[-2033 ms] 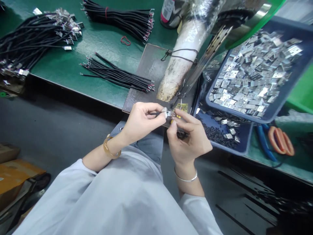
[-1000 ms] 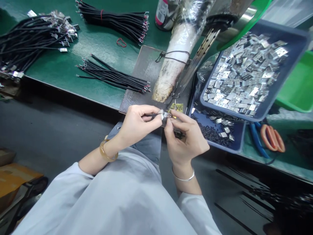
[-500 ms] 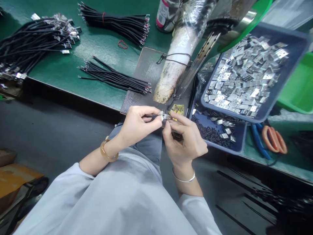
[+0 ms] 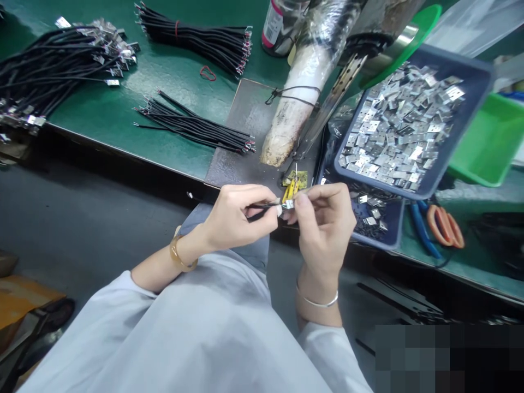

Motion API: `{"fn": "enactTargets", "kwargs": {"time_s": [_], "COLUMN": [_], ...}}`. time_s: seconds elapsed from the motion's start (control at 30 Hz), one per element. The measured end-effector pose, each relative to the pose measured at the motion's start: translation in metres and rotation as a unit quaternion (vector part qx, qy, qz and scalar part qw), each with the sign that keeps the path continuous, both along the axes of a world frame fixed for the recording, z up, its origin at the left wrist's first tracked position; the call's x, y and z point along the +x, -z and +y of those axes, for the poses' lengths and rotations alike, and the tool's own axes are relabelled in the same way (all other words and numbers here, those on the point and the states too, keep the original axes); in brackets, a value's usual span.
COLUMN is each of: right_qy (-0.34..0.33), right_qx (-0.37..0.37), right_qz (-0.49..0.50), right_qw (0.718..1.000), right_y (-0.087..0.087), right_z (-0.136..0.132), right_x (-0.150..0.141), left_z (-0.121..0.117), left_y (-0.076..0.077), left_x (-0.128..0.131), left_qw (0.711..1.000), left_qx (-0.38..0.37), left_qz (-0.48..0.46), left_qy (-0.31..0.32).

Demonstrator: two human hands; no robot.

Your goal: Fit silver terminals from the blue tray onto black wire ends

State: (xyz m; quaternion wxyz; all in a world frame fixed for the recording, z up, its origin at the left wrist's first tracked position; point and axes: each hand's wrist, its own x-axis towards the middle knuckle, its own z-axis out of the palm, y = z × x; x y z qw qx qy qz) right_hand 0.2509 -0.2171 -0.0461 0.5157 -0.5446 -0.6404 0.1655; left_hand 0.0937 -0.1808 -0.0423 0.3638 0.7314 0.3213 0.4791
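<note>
Between thumb and fingers, my left hand (image 4: 241,212) pinches a thin black cable (image 4: 264,206) near its end. Beside those fingertips is a small silvery metal connector (image 4: 289,204), which my right hand (image 4: 329,221) pinches from the other side. The fingertips hide most of the joint, so I cannot tell whether cable and connector are attached. Just beyond the fingers stands a yellow clip-like piece (image 4: 291,189) on a stained yellow pad. Above it the perforated shaft of what looks like a soldering iron (image 4: 347,75) slants down beside a plastic-wrapped white tube (image 4: 291,109).
Loose black cables (image 4: 192,121) lie left of the metal plate (image 4: 249,117), with a banded bundle (image 4: 196,37) behind. Cables with metal ends (image 4: 53,63) are heaped far left. A blue tray (image 4: 444,169) of metal pieces overlaps a lower tray (image 4: 395,232). Orange-handled pliers (image 4: 445,226) lie right.
My right hand has turned and shifted right, its thumb now over the connector. The connector's flat face now shows, and the yellow clip-like piece has come into clearer sight. My left hand keeps its pinch.
</note>
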Motion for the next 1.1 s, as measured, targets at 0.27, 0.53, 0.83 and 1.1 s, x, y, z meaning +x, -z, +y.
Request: {"fn": "enactTargets", "kwargs": {"time_s": [0.27,0.53,0.83,1.1], "right_qy": [0.146,0.088,0.094,0.104], "right_qx": [0.219,0.18,0.129,0.14], "right_qz": [-0.094,-0.19,-0.159,-0.157], "right_qw": [0.96,0.961,0.974,0.972], "right_y": [0.003,0.008,0.017,0.014], "right_z": [-0.006,-0.009,0.002,0.01], "right_x": [0.006,-0.003,-0.01,-0.011], "left_z": [0.001,0.004,0.011,0.014], "left_y": [-0.002,0.003,0.007,0.005], "left_x": [-0.004,0.0,0.009,0.01], "left_qw": [0.981,0.981,0.993,0.993], "left_qx": [-0.188,-0.174,-0.093,0.001], "left_qz": [-0.036,-0.08,-0.024,0.025], "left_qy": [0.019,-0.009,-0.07,-0.116]}}
